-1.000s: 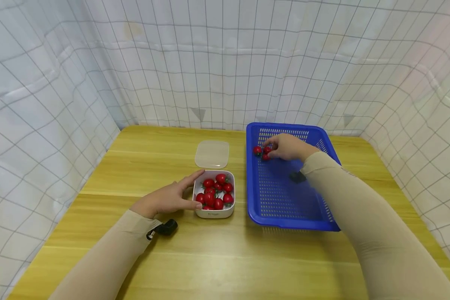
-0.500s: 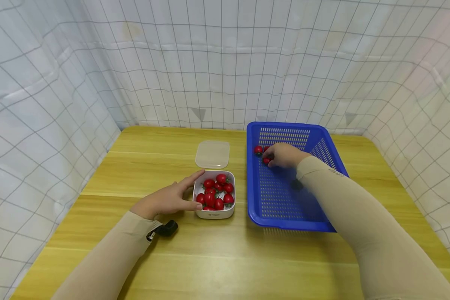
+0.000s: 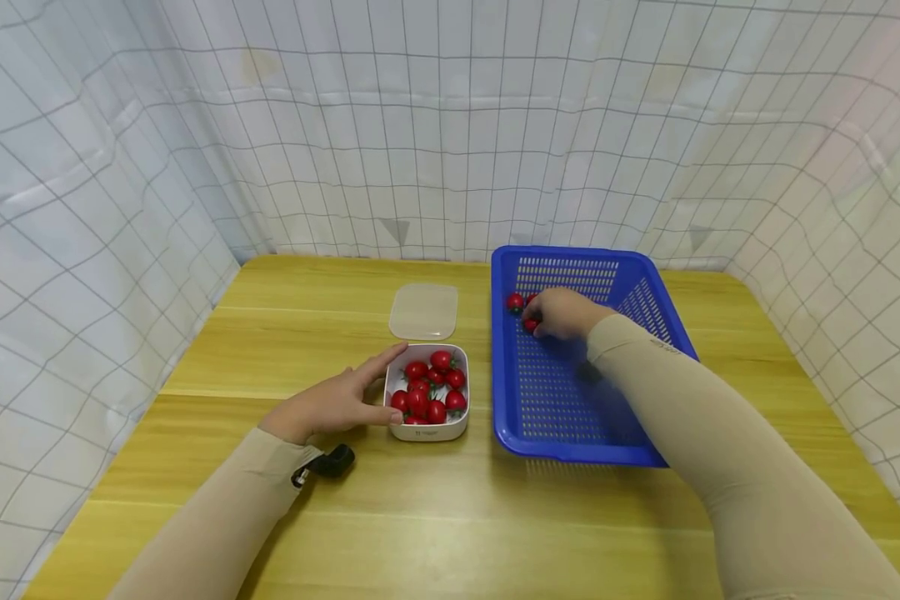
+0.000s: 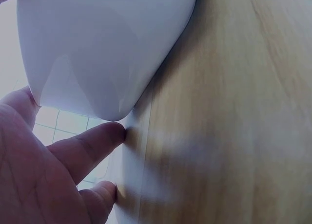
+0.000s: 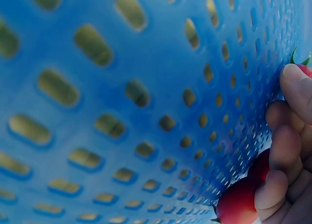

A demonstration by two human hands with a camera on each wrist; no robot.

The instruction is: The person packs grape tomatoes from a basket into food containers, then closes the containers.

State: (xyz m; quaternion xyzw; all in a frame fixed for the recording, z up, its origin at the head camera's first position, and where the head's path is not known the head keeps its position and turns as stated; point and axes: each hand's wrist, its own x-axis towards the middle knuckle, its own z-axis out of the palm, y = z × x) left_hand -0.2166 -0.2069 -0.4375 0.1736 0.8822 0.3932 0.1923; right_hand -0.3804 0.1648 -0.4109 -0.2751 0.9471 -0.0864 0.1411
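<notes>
L hand is at L side of the white box, thumb by near corner, index by far corner, prob to steady it; its grip is spread, touching the wall, not curled round it. L wrist view has the lower fingers loose, close to the tabletop. Black wrist device sits under the L cuff, near the box but apart. Box stands upright w/ a pile of red tomatoes inside. Just behind, a clear lid lies flat, prob parked there so the box top is free to reach into. Next, R of the box & apart from it, the blue basket; its raised rim is in the way betw basket floor & box. In its far L part: a lone tomato nearest the wall, a near tomato and another mostly hidden. R hand dips in there, fingers bent, thumb on a tomato per R wrist view; can't tell if the grip has pinched it or only touches. R sleeve crosses the basket & hides part of it. Checked curtain hangs round back & sides
</notes>
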